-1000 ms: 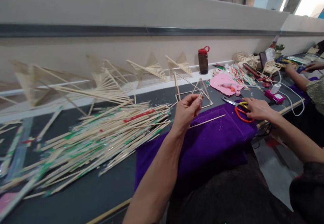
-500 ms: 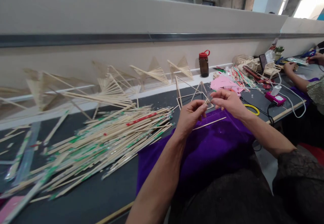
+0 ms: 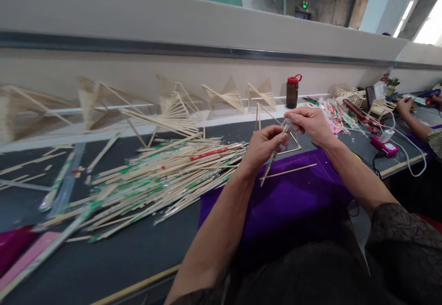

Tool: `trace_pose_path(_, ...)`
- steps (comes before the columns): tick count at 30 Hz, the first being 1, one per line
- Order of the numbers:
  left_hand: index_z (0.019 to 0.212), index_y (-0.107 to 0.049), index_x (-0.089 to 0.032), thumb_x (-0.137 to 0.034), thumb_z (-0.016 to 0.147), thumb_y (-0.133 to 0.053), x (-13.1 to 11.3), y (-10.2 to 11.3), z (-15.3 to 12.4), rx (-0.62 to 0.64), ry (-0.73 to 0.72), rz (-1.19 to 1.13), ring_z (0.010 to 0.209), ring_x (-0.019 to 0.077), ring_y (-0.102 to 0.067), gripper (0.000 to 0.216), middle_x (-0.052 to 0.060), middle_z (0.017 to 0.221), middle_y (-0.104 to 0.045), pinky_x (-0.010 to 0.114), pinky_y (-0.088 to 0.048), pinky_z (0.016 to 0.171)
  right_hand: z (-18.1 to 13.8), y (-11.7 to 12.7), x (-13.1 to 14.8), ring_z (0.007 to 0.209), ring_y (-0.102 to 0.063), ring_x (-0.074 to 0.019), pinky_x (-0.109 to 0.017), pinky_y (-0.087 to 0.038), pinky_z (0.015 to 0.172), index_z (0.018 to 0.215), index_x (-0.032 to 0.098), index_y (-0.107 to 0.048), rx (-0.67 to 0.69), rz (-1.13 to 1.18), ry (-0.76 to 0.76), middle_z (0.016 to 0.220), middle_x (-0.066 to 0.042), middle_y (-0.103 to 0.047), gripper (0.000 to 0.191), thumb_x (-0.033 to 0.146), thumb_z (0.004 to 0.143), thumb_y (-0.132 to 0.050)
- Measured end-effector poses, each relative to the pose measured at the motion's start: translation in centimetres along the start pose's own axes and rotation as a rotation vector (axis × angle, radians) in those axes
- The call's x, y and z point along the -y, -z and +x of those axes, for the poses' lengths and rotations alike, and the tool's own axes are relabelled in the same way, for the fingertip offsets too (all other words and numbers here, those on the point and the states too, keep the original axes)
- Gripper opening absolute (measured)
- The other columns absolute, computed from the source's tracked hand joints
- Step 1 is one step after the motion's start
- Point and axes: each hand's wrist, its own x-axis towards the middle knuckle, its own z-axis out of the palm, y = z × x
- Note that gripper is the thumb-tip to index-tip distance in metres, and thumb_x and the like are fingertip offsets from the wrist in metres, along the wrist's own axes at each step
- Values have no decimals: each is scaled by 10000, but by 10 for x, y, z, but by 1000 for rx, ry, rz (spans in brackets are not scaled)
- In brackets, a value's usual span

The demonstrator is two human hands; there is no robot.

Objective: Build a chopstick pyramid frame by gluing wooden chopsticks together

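Observation:
My left hand is closed round a thin wooden stick in a clear wrapper, which slants down past my wrist. My right hand pinches the wrapper's upper end just above the left hand. Both hands hover over a purple cloth on the dark table. One bare stick lies on the cloth under my hands. A small triangular stick frame stands just behind them.
A big heap of wrapped sticks covers the table to my left. Finished fan-shaped stick models lean along the wall ledge. A brown bottle with a red cap stands beyond. Another person's hand works at far right, near a pink device with a white cable.
My right hand left the scissors at the right and came over to my left hand, where it now pinches the wrapped stick's top. The view has shifted slightly.

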Motion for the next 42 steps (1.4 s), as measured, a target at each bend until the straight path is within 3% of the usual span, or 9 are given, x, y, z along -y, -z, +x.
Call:
trace_pose_path(4, 848, -723, -188, -534, 620, -889, -1, -2, 1, -18, 26, -78, 659, 148, -645, 446, 27, 770, -706, 244, -505, 560, -1, -3, -3, 534, -472, -68, -213, -330, 486, 840, 176, -771, 13, 44, -10, 593, 40, -600, 326, 489, 748, -768)
trace_pose_path(8, 734, -721, -181, -593, 672, -853, -4, 3, 4, -78, -64, -13, 639, 132, -594, 437, 36, 702, -689, 227, -463, 555, 7, -20, -6, 519, -455, -61, -220, -340, 495, 834, 183, -752, 45, 154, -12, 587, 58, -583, 291, 448, 723, -797)
trace_pose_path(14, 683, -742, -183, -444, 724, -812, -24, 23, 5, -99, -120, 197, 515, 111, -498, 273, 4, 572, -630, 227, -389, 492, 20, -43, -23, 487, -425, -56, -228, -312, 473, 842, 203, -677, 12, 392, -55, 573, 91, -522, 379, 521, 717, -840)
trace_pose_path(20, 674, -729, -182, -368, 728, -785, -5, 32, 3, -122, -81, 435, 474, 111, -513, 202, -8, 526, -615, 220, -377, 469, 10, -25, -36, 489, -475, -56, -208, -297, 444, 857, 191, -696, 222, 316, -180, 605, 68, -610, 357, 450, 672, -858)
trace_pose_path(23, 683, -721, -176, -369, 719, -789, 8, 25, 1, -107, -35, 397, 469, 113, -519, 208, -13, 523, -605, 225, -393, 464, 6, -16, -40, 485, -496, -62, -197, -305, 431, 828, 175, -696, 280, 234, -194, 600, 59, -628, 308, 373, 645, -845)
trace_pose_path(28, 698, -697, -170, -329, 728, -800, 12, 13, -2, -103, 40, 195, 441, 95, -511, 192, -28, 538, -573, 229, -421, 457, 6, -21, -46, 462, -439, -57, -194, -281, 427, 715, 183, -612, 198, 263, -165, 522, 68, -546, 328, 396, 669, -857)
trace_pose_path(33, 740, -666, -184, -484, 696, -849, 20, 6, -6, -113, 130, -53, 424, 99, -524, 355, -16, 581, -616, 231, -423, 429, 5, -33, -50, 481, -438, -52, -197, -272, 435, 763, 191, -595, 118, 399, -227, 593, 75, -542, 384, 449, 703, -873)
trace_pose_path(38, 720, -714, -161, -661, 713, -814, 28, 6, -5, -35, 84, 44, 543, 111, -563, 510, 34, 641, -662, 208, -390, 463, 6, -31, -56, 465, -404, -52, -202, -285, 445, 881, 177, -667, 187, 401, -227, 564, 92, -510, 303, 411, 774, -827)
trace_pose_path(42, 659, -655, -170, -655, 716, -830, 32, 14, -1, -115, 121, 91, 477, 93, -494, 520, 9, 592, -603, 214, -360, 413, 9, -26, -61, 432, -363, -40, -193, -250, 417, 872, 182, -671, 241, 324, -221, 532, 107, -494, 285, 387, 762, -836)
